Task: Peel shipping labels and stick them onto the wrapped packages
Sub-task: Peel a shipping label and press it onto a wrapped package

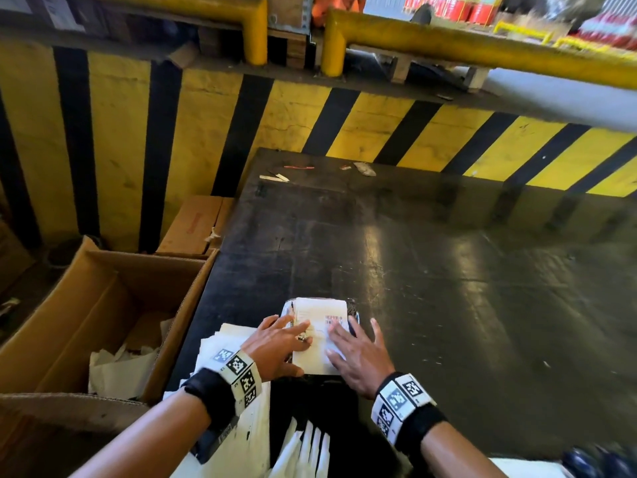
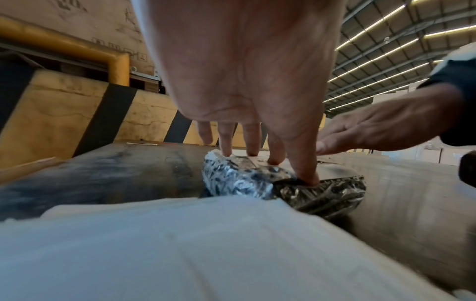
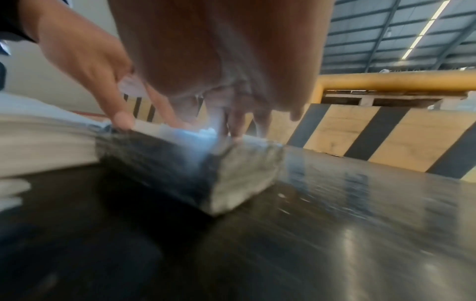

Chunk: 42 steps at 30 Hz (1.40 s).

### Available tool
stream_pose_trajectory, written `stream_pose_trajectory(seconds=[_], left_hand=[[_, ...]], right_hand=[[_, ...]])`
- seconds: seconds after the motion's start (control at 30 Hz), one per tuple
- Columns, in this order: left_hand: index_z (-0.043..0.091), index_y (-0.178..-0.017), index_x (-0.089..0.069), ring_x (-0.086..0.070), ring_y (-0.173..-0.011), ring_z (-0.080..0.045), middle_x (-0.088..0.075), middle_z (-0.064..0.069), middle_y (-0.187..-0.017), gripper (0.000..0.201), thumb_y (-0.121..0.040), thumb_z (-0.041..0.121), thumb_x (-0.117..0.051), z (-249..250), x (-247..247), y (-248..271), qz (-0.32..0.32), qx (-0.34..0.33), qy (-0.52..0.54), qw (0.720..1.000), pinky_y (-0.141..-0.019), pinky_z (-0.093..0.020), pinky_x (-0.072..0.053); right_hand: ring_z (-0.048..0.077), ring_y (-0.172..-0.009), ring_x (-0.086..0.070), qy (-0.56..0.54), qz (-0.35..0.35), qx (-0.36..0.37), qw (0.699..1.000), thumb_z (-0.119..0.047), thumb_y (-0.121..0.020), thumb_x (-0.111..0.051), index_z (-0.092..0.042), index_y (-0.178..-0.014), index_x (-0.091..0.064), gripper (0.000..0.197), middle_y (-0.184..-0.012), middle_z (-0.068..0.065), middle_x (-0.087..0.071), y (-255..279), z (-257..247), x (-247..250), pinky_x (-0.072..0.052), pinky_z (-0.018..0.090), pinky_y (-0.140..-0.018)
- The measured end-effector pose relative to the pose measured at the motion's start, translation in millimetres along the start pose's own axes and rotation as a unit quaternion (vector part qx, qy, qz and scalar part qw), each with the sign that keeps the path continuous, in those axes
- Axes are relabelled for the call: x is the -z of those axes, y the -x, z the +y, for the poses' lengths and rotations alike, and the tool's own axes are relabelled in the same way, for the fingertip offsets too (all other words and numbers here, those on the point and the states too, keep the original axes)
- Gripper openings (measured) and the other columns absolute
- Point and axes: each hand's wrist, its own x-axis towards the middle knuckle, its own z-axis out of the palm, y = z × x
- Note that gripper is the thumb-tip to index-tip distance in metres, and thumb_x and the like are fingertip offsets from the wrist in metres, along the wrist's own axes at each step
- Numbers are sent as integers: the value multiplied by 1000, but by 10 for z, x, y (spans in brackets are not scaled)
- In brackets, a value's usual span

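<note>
Pressing shipping label (image 1: pixel 320 331) onto wrapped package (image 2: pixel 257 183): left hand (image 1: pixel 275 346) at 9 o'clock, right hand (image 1: pixel 358 357) at 3, fingers flat. Best smoothed from centre outward, avoiding bubbles.

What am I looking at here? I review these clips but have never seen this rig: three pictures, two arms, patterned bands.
No machine: a person wears three cameras. The head view looks down at both hands; each wrist view looks along one hand's fingers. The patterned wristbands are part of the rig. On the dark table lies a plastic-wrapped package with a white shipping label on top. The left hand and right hand press flat on the label; neither has a grip around anything. A stack of label sheets lies at left, beside an open cardboard box.
</note>
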Motion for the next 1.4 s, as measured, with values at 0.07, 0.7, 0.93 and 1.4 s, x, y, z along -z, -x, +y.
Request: stream_pose_trajectory(seconds=[0.07,0.7,0.93,1.4], left_hand=[[31,-144,-32,-1,-146,-23,-9,5,-159,59,-91,48,-51,-12,-1,20,-4,4,13,1000,-118,-43,-3],[33,-145,-31,1,-146,-17,-6,9,-159,62,-89,46,-55,-21,-63,19,12,23,51,998,-118,-42,-6],[32,-146,-27,2,-146,-19,-4,6,-159,63,-91,44,-54,27,-65,47,11,30,43,999,-118,-43,-6],[32,-145,-29,-1,-147,-21,-5,4,-159,58,-93,42,-51,77,-124,129,29,50,35,998,-119,-45,-9]], right_hand=[[18,-148,-1,6,12,-10,1000,-61,-63,29,-27,-150,-14,103,-159,-13,-7,71,85,-45,16,51,-111],[24,-148,-1,8,35,-68,997,-66,-55,40,-21,-149,-18,120,-159,-6,-12,455,-91,-111,16,52,-110],[27,-123,-54,30,42,-85,995,-54,-77,-53,-18,-134,-46,68,-139,1,-53,618,-395,-449,-21,54,-112],[24,-120,-57,39,78,-44,995,-39,-62,-68,-16,-130,-54,73,-140,-2,-52,778,-433,-497,-36,53,-99]])
